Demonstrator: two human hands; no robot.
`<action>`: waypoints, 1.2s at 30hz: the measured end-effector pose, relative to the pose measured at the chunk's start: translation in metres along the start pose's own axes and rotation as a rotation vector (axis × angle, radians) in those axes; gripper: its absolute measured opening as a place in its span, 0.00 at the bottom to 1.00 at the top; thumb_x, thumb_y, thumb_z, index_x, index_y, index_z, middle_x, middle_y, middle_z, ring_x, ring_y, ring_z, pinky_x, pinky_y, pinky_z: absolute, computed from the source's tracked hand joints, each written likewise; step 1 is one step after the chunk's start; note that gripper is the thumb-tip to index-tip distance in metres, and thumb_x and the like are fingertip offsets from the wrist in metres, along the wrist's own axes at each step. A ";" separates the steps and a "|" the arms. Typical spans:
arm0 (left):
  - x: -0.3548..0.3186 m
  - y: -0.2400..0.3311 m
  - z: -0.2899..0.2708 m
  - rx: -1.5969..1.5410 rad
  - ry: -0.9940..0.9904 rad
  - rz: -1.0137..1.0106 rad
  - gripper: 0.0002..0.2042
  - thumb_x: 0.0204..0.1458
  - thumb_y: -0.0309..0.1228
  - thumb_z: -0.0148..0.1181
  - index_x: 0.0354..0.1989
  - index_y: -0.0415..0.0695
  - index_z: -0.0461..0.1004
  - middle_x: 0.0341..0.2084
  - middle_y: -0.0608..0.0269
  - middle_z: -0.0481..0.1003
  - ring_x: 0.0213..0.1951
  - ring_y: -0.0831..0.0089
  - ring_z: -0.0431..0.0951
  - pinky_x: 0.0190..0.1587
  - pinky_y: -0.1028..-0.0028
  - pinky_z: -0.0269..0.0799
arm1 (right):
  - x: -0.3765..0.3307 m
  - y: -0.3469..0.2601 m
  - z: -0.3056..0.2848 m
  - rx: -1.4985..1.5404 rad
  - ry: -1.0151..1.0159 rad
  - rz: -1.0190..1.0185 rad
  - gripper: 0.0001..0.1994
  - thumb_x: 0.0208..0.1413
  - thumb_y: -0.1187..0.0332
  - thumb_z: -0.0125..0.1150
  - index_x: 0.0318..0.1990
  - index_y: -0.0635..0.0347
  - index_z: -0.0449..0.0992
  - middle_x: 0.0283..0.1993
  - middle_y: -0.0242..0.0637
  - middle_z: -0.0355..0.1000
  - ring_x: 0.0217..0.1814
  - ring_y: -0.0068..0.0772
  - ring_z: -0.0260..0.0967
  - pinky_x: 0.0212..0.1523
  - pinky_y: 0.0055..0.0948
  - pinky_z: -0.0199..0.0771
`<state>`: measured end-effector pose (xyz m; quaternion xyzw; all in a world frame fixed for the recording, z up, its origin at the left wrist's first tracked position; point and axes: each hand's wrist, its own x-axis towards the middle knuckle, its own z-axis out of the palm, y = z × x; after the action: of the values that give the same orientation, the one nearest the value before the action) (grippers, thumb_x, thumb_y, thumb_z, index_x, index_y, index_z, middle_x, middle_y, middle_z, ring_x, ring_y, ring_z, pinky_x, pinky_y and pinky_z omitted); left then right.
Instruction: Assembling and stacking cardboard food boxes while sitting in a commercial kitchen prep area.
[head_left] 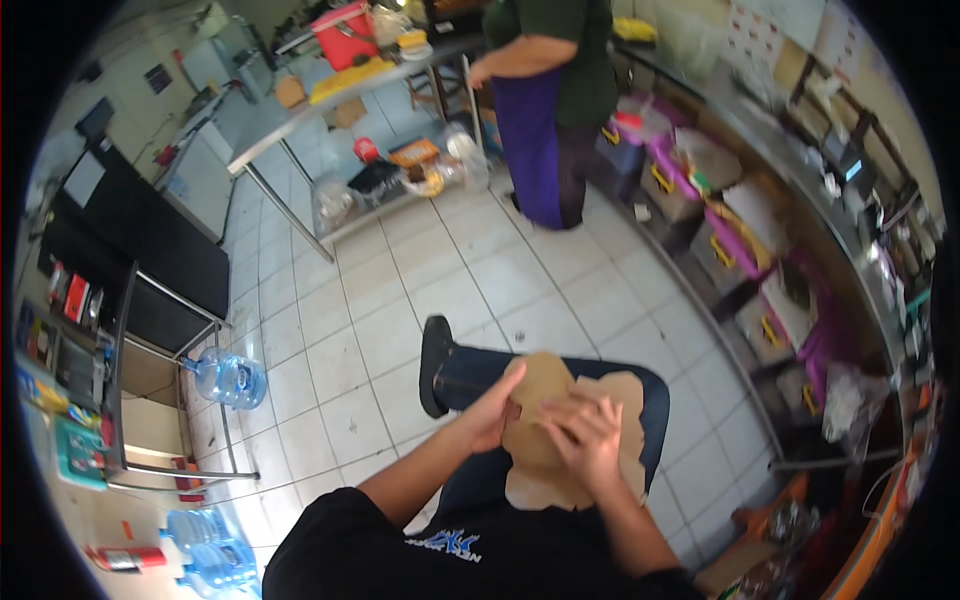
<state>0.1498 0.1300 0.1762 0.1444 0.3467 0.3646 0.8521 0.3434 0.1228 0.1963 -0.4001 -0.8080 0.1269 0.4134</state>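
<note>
Several flat tan scalloped-edge sheets, of paper or thin card, lie on my lap over dark blue jeans. My left hand grips the left side of the upper tan sheet, its thumb on top and its fingers partly hidden beneath. From the right, my right hand reaches over the sheets. Its fingers are bent and drawn together at the upper sheet's surface. What lies between its fingertips is too small to make out.
Ahead, a co-worker in a purple apron stands beside a steel table. Grey bins with purple liners line the right-hand shelf. Blue water jugs and a red fire extinguisher are at left.
</note>
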 end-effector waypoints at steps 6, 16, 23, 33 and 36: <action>0.006 -0.001 0.013 0.311 0.218 0.239 0.27 0.65 0.51 0.50 0.61 0.42 0.67 0.49 0.59 0.75 0.47 0.72 0.76 0.50 0.69 0.72 | 0.008 -0.006 0.003 0.018 0.078 -0.118 0.12 0.41 0.70 0.76 0.36 0.47 0.84 0.41 0.23 0.75 0.48 0.35 0.70 0.49 0.33 0.61; 0.009 -0.008 0.047 0.887 0.491 0.991 0.18 0.66 0.39 0.50 0.37 0.34 0.76 0.25 0.50 0.78 0.29 0.64 0.81 0.32 0.68 0.73 | 0.010 0.016 0.041 0.646 0.258 0.522 0.09 0.59 0.72 0.66 0.28 0.61 0.73 0.33 0.25 0.57 0.27 0.14 0.55 0.26 0.18 0.57; 0.014 -0.021 0.032 0.825 0.511 0.806 0.20 0.66 0.42 0.50 0.37 0.34 0.76 0.25 0.47 0.79 0.32 0.56 0.83 0.33 0.66 0.74 | -0.008 0.025 0.066 0.687 0.307 0.620 0.14 0.64 0.71 0.60 0.27 0.56 0.62 0.33 0.25 0.57 0.28 0.14 0.56 0.29 0.19 0.60; 0.024 -0.028 0.019 0.966 0.479 0.841 0.21 0.63 0.42 0.51 0.48 0.31 0.71 0.27 0.40 0.78 0.31 0.43 0.81 0.33 0.58 0.74 | 0.015 0.024 0.045 -0.029 0.201 0.227 0.26 0.62 0.68 0.55 0.65 0.64 0.57 0.62 0.50 0.55 0.57 0.45 0.56 0.59 0.44 0.53; 0.025 -0.030 0.017 1.038 0.459 0.798 0.21 0.63 0.41 0.51 0.49 0.32 0.70 0.28 0.38 0.78 0.32 0.41 0.80 0.34 0.56 0.74 | 0.017 0.020 0.032 -0.089 0.012 0.384 0.31 0.65 0.61 0.49 0.72 0.62 0.49 0.71 0.57 0.47 0.65 0.58 0.50 0.63 0.53 0.47</action>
<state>0.1899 0.1278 0.1617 0.5693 0.5680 0.4582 0.3786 0.3234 0.1527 0.1752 -0.5653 -0.7193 0.1653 0.3685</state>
